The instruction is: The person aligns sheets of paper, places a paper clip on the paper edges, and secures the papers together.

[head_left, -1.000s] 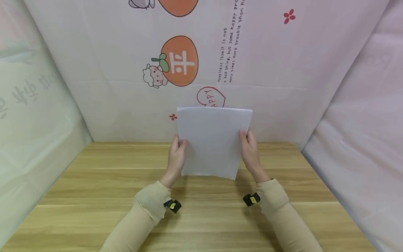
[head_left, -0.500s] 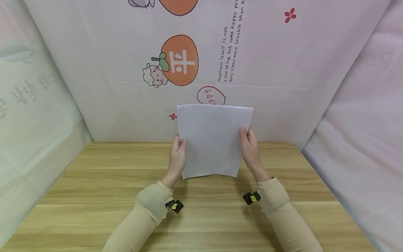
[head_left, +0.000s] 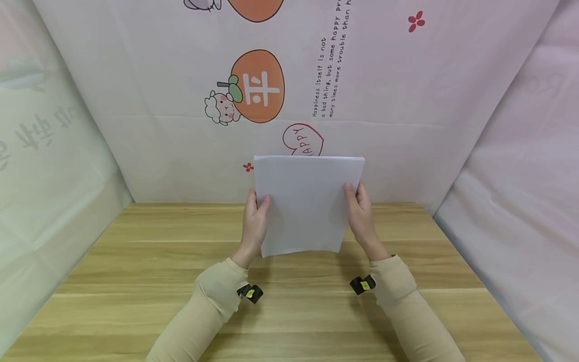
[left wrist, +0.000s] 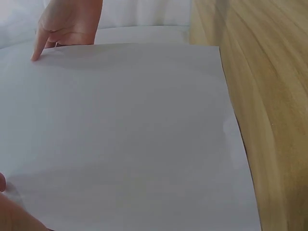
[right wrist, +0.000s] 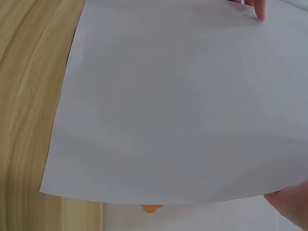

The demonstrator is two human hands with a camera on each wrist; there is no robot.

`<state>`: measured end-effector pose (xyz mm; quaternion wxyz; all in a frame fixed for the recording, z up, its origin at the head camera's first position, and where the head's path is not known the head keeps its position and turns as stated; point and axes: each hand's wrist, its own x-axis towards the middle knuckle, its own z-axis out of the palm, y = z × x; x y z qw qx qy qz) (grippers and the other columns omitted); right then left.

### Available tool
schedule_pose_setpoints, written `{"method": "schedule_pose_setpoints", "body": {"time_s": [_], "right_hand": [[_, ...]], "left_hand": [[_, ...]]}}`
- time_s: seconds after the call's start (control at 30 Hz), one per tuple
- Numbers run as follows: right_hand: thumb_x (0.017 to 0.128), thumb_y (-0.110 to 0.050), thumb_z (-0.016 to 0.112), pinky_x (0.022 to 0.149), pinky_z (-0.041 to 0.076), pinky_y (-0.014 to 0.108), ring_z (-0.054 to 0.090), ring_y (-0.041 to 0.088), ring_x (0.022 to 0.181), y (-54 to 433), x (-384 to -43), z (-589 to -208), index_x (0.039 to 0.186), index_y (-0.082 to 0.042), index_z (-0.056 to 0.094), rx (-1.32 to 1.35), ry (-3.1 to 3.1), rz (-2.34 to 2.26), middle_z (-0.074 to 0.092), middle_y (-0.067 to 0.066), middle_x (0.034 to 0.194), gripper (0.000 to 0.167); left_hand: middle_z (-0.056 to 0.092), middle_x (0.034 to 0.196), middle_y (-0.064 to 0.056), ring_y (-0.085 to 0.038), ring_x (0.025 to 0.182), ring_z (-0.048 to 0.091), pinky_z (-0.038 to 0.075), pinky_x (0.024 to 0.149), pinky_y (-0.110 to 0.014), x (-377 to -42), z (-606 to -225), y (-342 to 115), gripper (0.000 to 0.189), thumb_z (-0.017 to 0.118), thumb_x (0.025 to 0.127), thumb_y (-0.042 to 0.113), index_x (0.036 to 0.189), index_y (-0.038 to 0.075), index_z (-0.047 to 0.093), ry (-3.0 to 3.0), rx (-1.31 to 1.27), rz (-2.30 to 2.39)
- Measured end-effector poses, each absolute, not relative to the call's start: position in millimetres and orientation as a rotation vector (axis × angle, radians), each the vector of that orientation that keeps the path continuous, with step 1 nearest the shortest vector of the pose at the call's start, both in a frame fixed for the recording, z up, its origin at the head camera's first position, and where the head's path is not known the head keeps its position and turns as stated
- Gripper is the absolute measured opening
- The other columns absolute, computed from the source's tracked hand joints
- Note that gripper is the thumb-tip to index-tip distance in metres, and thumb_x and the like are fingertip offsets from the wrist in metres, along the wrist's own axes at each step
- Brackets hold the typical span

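Note:
White paper, blank on the side facing me, is held up above the table between both hands; it looks like a stack of sheets. My left hand grips its left edge, thumb on the near face and fingers behind. At the right edge my right hand pinches it the same way, a little higher. The paper's lower edge bows slightly. In the left wrist view the paper fills most of the picture, with the right hand at its far edge. Most fingers are hidden behind the paper.
The wood-grain table spreads below the hands. Behind it hangs a white printed cloth with orange fruit drawings and lettering, and pale cloth walls stand on both sides. A small black device sits at each wrist.
The paper's top edge rose slightly, then dropped back, showing more of the printed heart. Its lower edge shifted a little. Both hands keep their hold and barely move.

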<state>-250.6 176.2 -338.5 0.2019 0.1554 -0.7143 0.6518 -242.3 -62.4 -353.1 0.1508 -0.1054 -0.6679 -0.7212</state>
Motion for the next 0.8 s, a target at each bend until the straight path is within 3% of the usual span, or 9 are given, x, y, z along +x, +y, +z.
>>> {"method": "schedule_pose_setpoints", "body": {"time_s": [0.2, 0.43, 0.8], "right_hand": [[0.101, -0.039, 0.037, 0.106, 0.033, 0.034, 0.044, 0.015, 0.122, 176, -251, -336, 0.146, -0.010, 0.031, 0.414, -2.001, 1.817, 0.046, 0.010, 0.136, 0.053], [0.101, -0.041, 0.036, 0.105, 0.033, 0.034, 0.046, 0.014, 0.119, 173, -252, -334, 0.143, -0.012, 0.035, 0.418, -1.992, 1.806, 0.048, 0.009, 0.131, 0.051], [0.102, -0.035, 0.036, 0.103, 0.033, 0.029, 0.045, 0.012, 0.118, 169, -248, -331, 0.143, -0.008, 0.035, 0.457, -1.919, 1.843, 0.049, 0.002, 0.126, 0.049]], "left_hand": [[0.051, 0.120, -0.012, -0.020, 0.114, 0.045, 0.033, 0.103, -0.039, -243, -348, -61, 0.029, 0.041, 0.100, 0.017, 0.124, 0.001, 0.043, -1.905, -0.302, -2.034], [0.052, 0.127, -0.010, -0.021, 0.119, 0.046, 0.032, 0.106, -0.044, -242, -346, -60, 0.033, 0.038, 0.101, 0.016, 0.131, 0.006, 0.042, -1.910, -0.285, -2.012], [0.050, 0.127, -0.012, -0.021, 0.121, 0.044, 0.031, 0.106, -0.041, -238, -340, -63, 0.032, 0.038, 0.101, 0.014, 0.131, 0.002, 0.042, -1.862, -0.327, -2.031]]}}
